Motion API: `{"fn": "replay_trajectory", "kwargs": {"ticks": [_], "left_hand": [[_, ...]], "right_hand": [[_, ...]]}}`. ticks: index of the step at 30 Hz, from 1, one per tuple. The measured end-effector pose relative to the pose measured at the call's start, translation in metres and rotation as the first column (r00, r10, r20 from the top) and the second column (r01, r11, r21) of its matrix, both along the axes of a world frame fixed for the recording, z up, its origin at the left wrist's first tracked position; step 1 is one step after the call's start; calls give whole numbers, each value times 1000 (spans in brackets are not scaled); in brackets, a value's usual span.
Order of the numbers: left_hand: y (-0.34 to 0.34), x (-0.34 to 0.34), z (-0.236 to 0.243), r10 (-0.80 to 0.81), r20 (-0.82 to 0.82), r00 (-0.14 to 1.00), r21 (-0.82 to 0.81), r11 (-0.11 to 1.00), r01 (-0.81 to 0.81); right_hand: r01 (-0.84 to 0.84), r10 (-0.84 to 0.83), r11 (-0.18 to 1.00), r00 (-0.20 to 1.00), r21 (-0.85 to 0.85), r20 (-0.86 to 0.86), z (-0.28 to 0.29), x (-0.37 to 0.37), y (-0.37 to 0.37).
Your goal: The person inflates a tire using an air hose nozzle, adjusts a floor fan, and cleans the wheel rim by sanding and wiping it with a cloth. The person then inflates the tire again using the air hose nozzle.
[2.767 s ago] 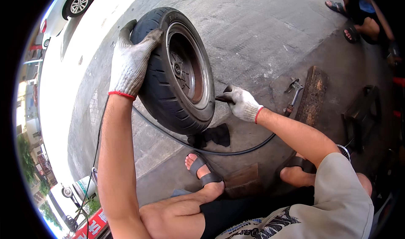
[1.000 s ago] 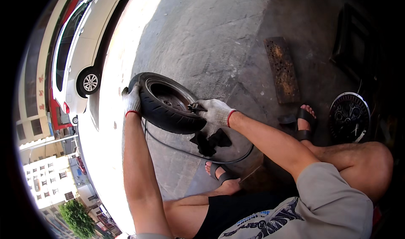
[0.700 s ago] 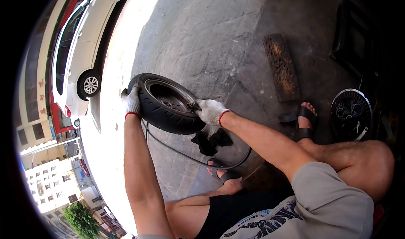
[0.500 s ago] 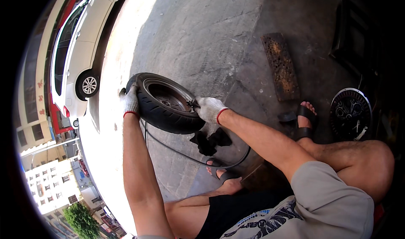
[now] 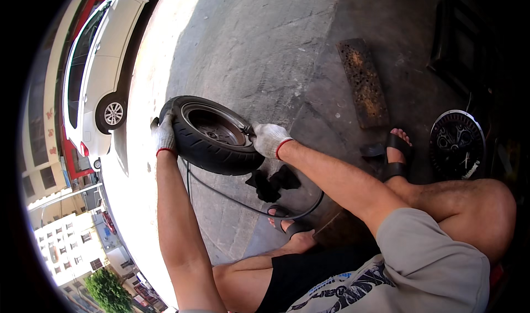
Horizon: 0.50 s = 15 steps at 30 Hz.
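Observation:
A motor-scooter-sized wheel with a black tyre (image 5: 212, 157) is held up, tilted, above the concrete. My left hand (image 5: 164, 134), in a white knit glove with a red cuff, is closed around the tyre's left side; some of its fingers are hidden behind it. At the right edge of the metal rim (image 5: 193, 111), my gloved right hand (image 5: 270, 139) is closed on a small dark fitting (image 5: 246, 130). Its exact kind is too small to make out. A black hose (image 5: 232, 202) curves below the wheel, with its upper end hidden behind the tyre.
Crumpled black cloth-like pieces (image 5: 270, 186) lie under the wheel, near my sandalled foot (image 5: 284, 222). To the right are a worn wooden board (image 5: 363, 84), a round dark part with a metal rim (image 5: 457, 142) and a dark frame (image 5: 461, 37). A white car (image 5: 102, 64) is parked beyond.
The whole view has shifted slightly, moving the scene a little left in the picture. Both hands keep their holds, and the wheel keeps nearly the same tilt.

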<state>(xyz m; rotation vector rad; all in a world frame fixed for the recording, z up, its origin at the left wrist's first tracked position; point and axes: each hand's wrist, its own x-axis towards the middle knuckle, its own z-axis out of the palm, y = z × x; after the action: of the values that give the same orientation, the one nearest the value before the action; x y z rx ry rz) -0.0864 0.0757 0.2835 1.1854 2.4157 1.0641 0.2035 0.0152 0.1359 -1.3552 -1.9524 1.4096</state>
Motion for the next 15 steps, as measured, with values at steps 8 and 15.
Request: {"fn": "replay_trajectory", "kwargs": {"ticks": [8, 15], "left_hand": [[-4, 31, 7, 10, 64, 998, 6, 1000, -10], [-2, 27, 6, 15, 76, 997, -3, 1000, -15]], "right_hand": [[44, -44, 999, 999, 9, 26, -7, 3, 1], [60, -62, 997, 998, 53, 28, -17, -2, 3]]}}
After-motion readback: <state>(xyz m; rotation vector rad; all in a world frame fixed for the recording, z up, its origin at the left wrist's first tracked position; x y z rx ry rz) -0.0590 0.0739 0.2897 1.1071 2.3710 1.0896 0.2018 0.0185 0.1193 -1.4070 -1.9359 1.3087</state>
